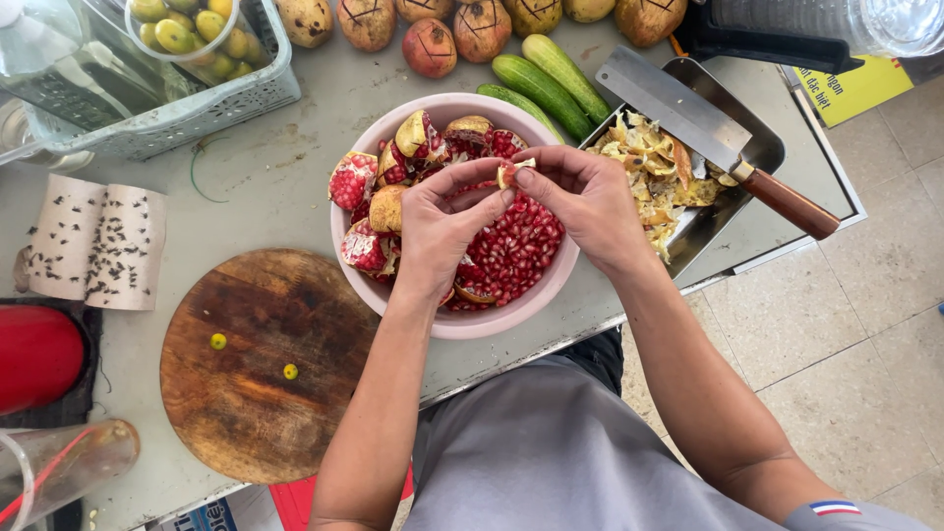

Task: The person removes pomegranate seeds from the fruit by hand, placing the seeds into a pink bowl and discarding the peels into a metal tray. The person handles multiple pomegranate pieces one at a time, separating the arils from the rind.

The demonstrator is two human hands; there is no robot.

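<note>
Over the pink bowl [346, 231] of red seeds, both hands — left hand [441, 228], right hand [586, 202] — were closed on one pomegranate piece [509, 172]; a cleaver [700, 123] lay right of the bowl.

Your left hand [442, 231] sits just left of the frame's centre, back turned up to the camera, fingers curled and thumb reaching right to meet the other hand's fingertips. Your right hand [588, 202] lies just right of centre, knuckles up, its fingers [536, 167] bent leftward and pinched together with the thumb against your left thumb tip. Both bare forearms run down toward the lower edge, the left nearly straight down, the right slanting to the lower right corner.
</note>
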